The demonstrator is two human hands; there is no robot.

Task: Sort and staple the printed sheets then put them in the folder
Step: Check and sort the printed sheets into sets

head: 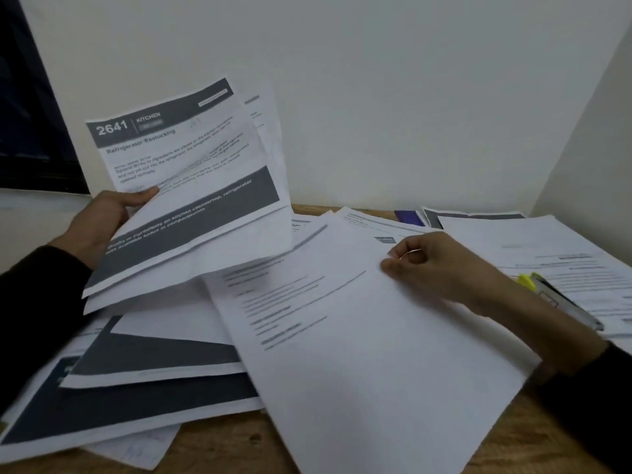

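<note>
Mid-sort at a wooden table: my left hand grips a fanned sheaf of printed sheets raised at far left, thumb pinning the top page so headings stay readable. My right hand, fingers curled, pinches the sheet lying centre, seemingly to lift it. A stapler waits right; no folder identifiable.

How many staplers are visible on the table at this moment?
1. The stapler lies on the papers at the right, just behind the right hand. Loose sheets cover much of the table, so another could be hidden.
</note>
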